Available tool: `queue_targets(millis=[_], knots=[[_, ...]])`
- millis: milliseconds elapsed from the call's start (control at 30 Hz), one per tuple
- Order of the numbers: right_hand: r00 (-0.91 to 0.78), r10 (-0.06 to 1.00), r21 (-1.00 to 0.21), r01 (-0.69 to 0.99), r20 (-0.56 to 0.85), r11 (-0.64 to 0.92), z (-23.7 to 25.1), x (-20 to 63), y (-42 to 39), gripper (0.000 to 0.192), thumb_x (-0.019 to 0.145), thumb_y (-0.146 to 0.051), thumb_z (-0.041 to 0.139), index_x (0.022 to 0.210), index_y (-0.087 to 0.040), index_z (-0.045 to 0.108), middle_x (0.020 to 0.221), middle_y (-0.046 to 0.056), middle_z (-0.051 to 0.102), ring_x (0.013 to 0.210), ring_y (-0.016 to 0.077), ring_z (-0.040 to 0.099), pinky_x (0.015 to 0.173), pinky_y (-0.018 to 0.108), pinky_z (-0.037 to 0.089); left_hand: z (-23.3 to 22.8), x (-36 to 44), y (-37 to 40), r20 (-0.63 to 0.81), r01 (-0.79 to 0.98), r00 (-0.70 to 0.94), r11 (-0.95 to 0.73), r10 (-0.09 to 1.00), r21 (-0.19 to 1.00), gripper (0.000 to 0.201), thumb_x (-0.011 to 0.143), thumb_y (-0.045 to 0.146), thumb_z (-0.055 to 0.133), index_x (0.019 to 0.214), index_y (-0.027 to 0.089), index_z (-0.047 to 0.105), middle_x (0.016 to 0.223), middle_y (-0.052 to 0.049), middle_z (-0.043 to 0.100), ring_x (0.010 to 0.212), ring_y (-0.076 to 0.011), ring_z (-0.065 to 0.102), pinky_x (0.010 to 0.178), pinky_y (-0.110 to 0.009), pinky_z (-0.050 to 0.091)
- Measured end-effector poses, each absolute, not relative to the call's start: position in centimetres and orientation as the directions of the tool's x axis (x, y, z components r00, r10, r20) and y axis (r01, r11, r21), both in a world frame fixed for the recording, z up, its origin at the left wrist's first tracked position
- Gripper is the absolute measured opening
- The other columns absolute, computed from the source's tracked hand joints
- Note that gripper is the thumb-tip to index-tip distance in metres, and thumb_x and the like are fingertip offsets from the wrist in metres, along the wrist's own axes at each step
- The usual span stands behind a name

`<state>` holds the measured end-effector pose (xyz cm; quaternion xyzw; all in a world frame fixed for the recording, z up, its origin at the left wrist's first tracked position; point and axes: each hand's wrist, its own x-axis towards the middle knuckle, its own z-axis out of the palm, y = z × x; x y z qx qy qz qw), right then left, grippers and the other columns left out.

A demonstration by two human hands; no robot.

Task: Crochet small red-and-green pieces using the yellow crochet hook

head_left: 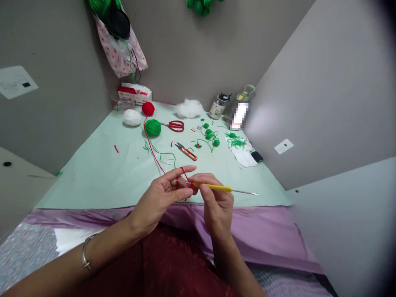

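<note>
My left hand [167, 192] pinches a small piece of red crochet work [192, 189] between thumb and fingers, with red yarn looped over the raised index finger. Closed round the yellow handle of a crochet hook [221, 188] is my right hand [216, 204]; one metal end points right, and the other reaches left into the red work. From the left hand the red strand runs back to a red yarn ball [148, 109]. Both hands meet above the table's front edge. Fingers partly hide the stitches.
On the table [93, 177] lie orange thread snips [186, 152], red-handled scissors [175, 126], a green yarn ball [153, 128], a white yarn ball [132, 117], white stuffing [189, 109] and several small green crocheted balls [208, 135]. A pen holder [217, 108] stands at the back. Grey partitions enclose the table.
</note>
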<state>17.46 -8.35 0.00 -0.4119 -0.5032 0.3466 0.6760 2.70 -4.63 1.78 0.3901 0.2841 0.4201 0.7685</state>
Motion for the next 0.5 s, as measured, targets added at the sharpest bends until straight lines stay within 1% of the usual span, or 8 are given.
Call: queue_targets(millis=[33,133,167,233,300,400,433,500], knots=[[0.254,0.879,-0.906,-0.027,0.403,0.423,-0.04,17.45,-8.35,0.015,0.098,-0.029,0.065,0.099,-0.028,0.081,0.095,0.004,0.076,0.086,0.0185,0.067,0.077,0.034,0.055,1.76,2.71,-4.65,-0.118,-0.42,0.486,0.35,0.866,0.837,0.045,0.076,0.021,0.089,0.119,0.027,0.079,0.078,0.002,0.071,0.076,-0.0125,0.064,0.08,-0.026,0.049],[0.253,0.882,-0.911,-0.007,0.398,0.413,0.02,17.57,-8.43,0.017,0.1,-0.029,0.062,0.102,-0.028,0.079,0.094,0.003,0.075,0.073,0.0154,0.064,0.071,0.033,0.054,1.85,2.63,-4.51,-0.135,-0.429,0.464,0.355,0.876,0.831,0.042,0.077,0.023,0.09,0.117,0.026,0.08,0.078,0.002,0.073,0.074,-0.0119,0.064,0.08,-0.026,0.049],[0.247,0.879,-0.908,0.01,0.409,0.419,0.03,17.62,-8.48,0.018,0.101,-0.028,0.061,0.102,-0.028,0.079,0.095,0.003,0.075,0.073,0.0154,0.064,0.071,0.033,0.054,1.9,2.62,-4.44,-0.135,-0.434,0.457,0.353,0.879,0.829,0.04,0.077,0.024,0.089,0.117,0.025,0.08,0.078,0.002,0.073,0.074,-0.0116,0.064,0.079,-0.026,0.049],[0.215,0.862,-0.888,0.087,0.46,0.452,-0.08,17.65,-8.62,0.02,0.101,-0.024,0.06,0.106,-0.031,0.079,0.098,0.004,0.075,0.081,0.0173,0.067,0.075,0.035,0.056,1.97,2.67,-4.32,-0.13,-0.45,0.44,0.343,0.889,0.825,0.039,0.078,0.025,0.089,0.116,0.023,0.08,0.076,0.003,0.072,0.072,-0.0109,0.063,0.078,-0.025,0.049],[0.177,0.828,-0.841,0.221,0.532,0.494,-0.4,17.59,-8.8,0.025,0.098,-0.019,0.063,0.111,-0.034,0.078,0.105,0.005,0.076,0.091,0.0199,0.069,0.081,0.038,0.058,1.95,2.81,-4.31,-0.131,-0.474,0.424,0.343,0.896,0.811,0.043,0.077,0.024,0.09,0.119,0.022,0.078,0.075,0.003,0.071,0.073,-0.0107,0.064,0.079,-0.025,0.05],[0.144,0.763,-0.74,0.41,0.63,0.534,-0.89,17.41,-9.06,0.036,0.093,-0.013,0.069,0.116,-0.038,0.078,0.112,0.006,0.076,0.1,0.0223,0.07,0.087,0.04,0.058,1.85,2.93,-4.4,-0.179,-0.497,0.451,0.412,0.875,0.764,0.052,0.078,0.023,0.09,0.127,0.022,0.074,0.084,0.001,0.074,0.08,-0.0115,0.066,0.083,-0.024,0.051],[0.153,0.748,-0.724,0.434,0.646,0.536,-0.93,17.38,-9.11,0.038,0.092,-0.011,0.07,0.117,-0.039,0.078,0.111,0.006,0.076,0.1,0.0222,0.07,0.086,0.04,0.058,1.84,2.89,-4.4,-0.203,-0.491,0.482,0.455,0.852,0.743,0.053,0.079,0.023,0.09,0.129,0.021,0.073,0.087,0.0,0.074,0.081,-0.0115,0.067,0.083,-0.024,0.051],[0.203,0.747,-0.75,0.401,0.633,0.527,-0.69,17.43,-9.15,0.035,0.093,-0.011,0.068,0.114,-0.037,0.079,0.104,0.005,0.075,0.095,0.0209,0.069,0.084,0.038,0.057,1.89,2.65,-4.27,-0.244,-0.468,0.552,0.539,0.797,0.7,0.05,0.082,0.022,0.087,0.129,0.019,0.072,0.089,-0.001,0.074,0.078,-0.0104,0.066,0.081,-0.023,0.053]])
